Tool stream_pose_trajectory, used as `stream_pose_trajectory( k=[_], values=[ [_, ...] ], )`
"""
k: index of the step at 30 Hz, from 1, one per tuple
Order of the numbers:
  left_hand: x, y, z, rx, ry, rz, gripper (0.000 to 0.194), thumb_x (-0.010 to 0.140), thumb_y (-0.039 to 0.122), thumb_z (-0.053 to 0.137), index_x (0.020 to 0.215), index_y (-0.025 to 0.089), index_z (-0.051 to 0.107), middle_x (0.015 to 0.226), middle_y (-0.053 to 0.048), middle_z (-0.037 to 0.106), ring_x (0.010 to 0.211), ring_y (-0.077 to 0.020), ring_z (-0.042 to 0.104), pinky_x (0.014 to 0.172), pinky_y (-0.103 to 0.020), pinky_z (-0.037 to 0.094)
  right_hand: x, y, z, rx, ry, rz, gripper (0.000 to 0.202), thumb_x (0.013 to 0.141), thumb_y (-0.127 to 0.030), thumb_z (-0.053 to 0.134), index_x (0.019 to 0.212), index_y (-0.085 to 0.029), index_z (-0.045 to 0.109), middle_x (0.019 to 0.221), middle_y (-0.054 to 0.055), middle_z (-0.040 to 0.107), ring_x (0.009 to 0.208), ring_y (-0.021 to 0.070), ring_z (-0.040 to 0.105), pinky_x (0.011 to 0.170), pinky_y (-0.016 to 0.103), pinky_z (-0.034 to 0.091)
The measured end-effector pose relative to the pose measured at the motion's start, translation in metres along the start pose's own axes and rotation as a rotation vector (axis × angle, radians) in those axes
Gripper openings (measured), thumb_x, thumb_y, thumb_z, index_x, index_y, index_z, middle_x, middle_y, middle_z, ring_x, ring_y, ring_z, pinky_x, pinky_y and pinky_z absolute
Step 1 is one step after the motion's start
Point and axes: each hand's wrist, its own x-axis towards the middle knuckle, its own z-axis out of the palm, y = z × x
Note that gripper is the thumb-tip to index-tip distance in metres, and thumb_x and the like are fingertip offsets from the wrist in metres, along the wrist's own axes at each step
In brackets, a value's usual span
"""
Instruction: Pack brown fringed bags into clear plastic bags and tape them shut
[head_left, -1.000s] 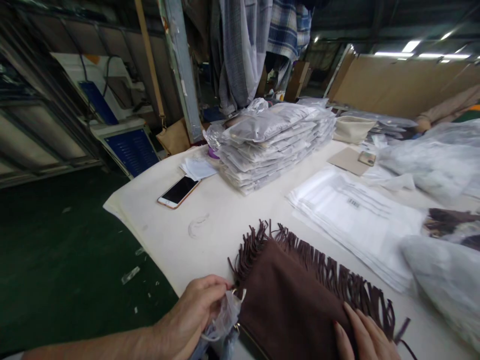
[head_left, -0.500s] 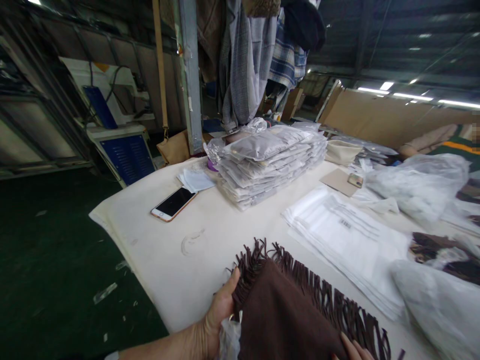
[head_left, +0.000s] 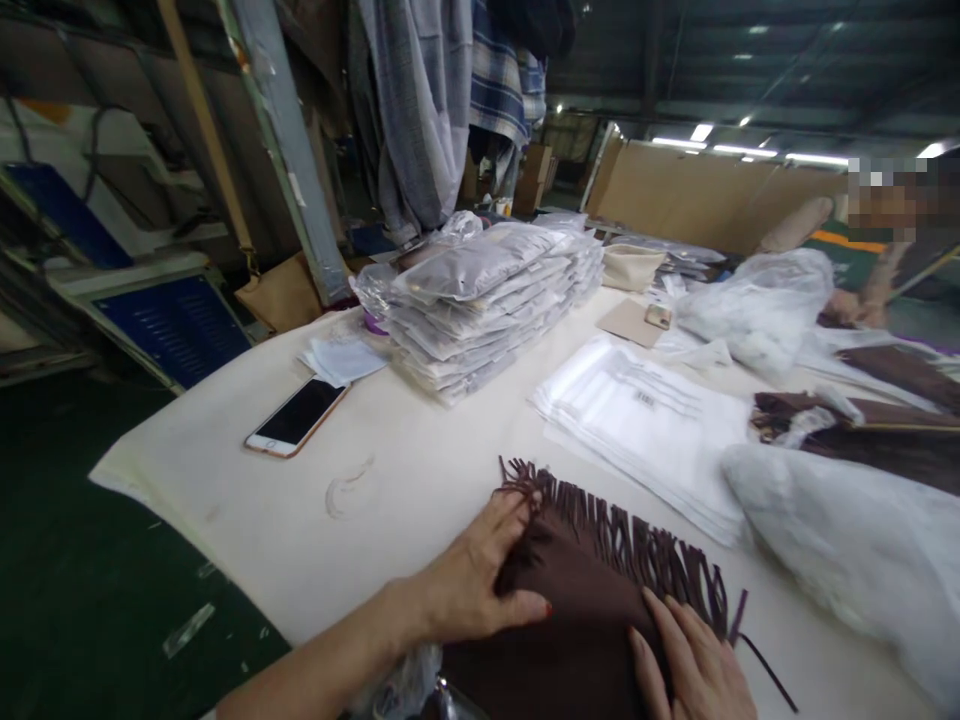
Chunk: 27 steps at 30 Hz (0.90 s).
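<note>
Brown fringed scarf at table near edge. Left hand pinches its left fringe corner, fingers clamped; right hand lies flat on it, fingers apart. Stack of bagged garments toward far edge; flat empty poly bags mid-table.

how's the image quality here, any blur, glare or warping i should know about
Head view: the brown fringed scarf and both hands, left hand and right hand, are fairly sharp; edges warp from the wide lens, bending the pillar; ceiling lights blow out; the plastic bags at right look smeared; a pixelated patch sits upper right.
</note>
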Motion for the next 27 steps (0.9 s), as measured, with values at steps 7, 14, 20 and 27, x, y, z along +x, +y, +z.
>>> stream_pose_trajectory(
  k=[7, 14, 20, 27],
  values=[
    [0.010, 0.004, 0.034, 0.939, -0.252, 0.026, 0.088, 0.080, 0.051, 0.059, 0.144, 0.011, 0.014, 0.149, -0.023, 0.002, 0.137, -0.0334, -0.007, 0.112, -0.057, 0.005, 0.026, -0.046, -0.028, -0.062, 0.102, 0.141, 0.051, 0.093, -0.043, 0.029, 0.115, -0.009, 0.059, 0.113, 0.019, 0.061, 0.107, 0.0337, 0.055, 0.091, 0.054, 0.041],
    [0.010, 0.003, 0.063, 0.959, -0.335, 0.297, 0.089, 0.082, 0.066, 0.042, 0.144, 0.007, 0.016, 0.147, -0.029, 0.008, 0.136, -0.0393, 0.000, 0.110, -0.059, 0.015, 0.025, -0.039, -0.040, 0.293, -0.052, 0.253, 0.053, 0.092, -0.048, 0.027, 0.124, -0.016, 0.056, 0.129, 0.016, 0.054, 0.121, 0.0347, 0.047, 0.099, 0.061, 0.036],
    [-0.002, 0.018, 0.017, 0.721, 0.034, 0.533, 0.047, 0.093, 0.044, 0.037, 0.133, 0.021, 0.042, 0.137, -0.012, 0.046, 0.130, -0.0260, 0.038, 0.109, -0.049, 0.029, -0.004, 0.029, -0.090, 0.860, -0.132, 0.942, 0.058, 0.080, -0.060, 0.049, 0.126, -0.024, 0.050, 0.136, 0.008, 0.049, 0.128, 0.0286, 0.041, 0.111, 0.048, 0.027],
    [0.029, -0.002, -0.057, -0.029, 0.445, -0.507, 0.046, 0.060, 0.050, 0.062, 0.084, 0.011, 0.063, 0.081, -0.013, 0.068, 0.079, -0.0258, 0.066, 0.077, -0.041, 0.054, -0.021, 0.050, -0.087, 1.585, -0.261, 1.515, 0.067, 0.059, -0.054, 0.077, 0.103, -0.008, 0.056, 0.098, 0.018, 0.070, 0.099, 0.0318, 0.064, 0.093, 0.041, 0.051]
  ],
)
